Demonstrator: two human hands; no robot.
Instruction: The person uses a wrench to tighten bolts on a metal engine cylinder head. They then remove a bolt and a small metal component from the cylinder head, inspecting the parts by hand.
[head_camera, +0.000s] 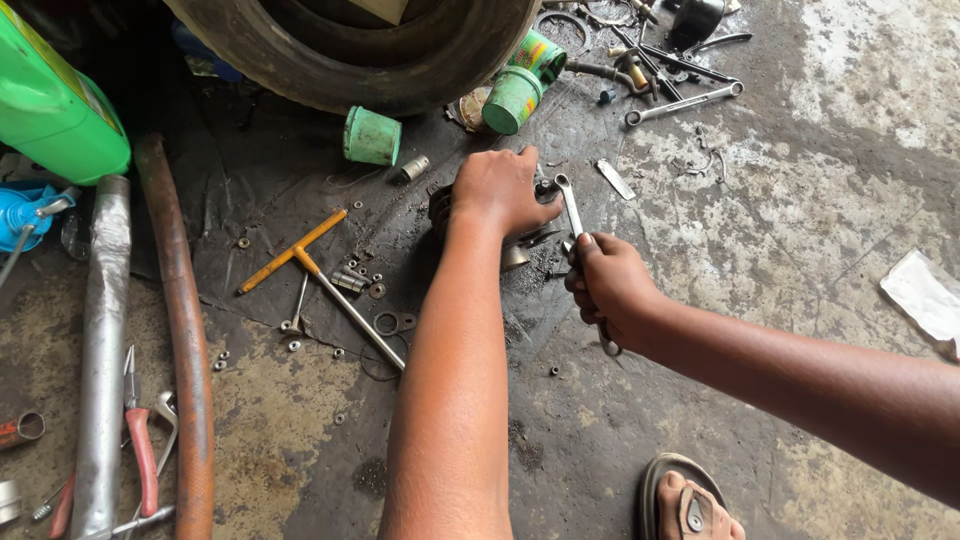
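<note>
My left hand (498, 190) is closed over a dark round metal engine part (441, 208) that sits on the black mat, covering most of it. My right hand (607, 287) grips a silver combination wrench (572, 212) by its shaft. The wrench's ring end reaches up beside my left thumb at the part's right edge; its lower end sticks out below my fist. Small nuts and washers lie scattered around the part.
A tyre (380, 60) lies at the top, with green cans (515, 98) and a green cup (372, 136) beside it. A yellow-handled T-wrench (320, 270), two exhaust pipes (185, 330), red pliers (140, 445), a green jug (55, 100), loose spanners (685, 103) and my sandalled foot (690, 505) surround the spot.
</note>
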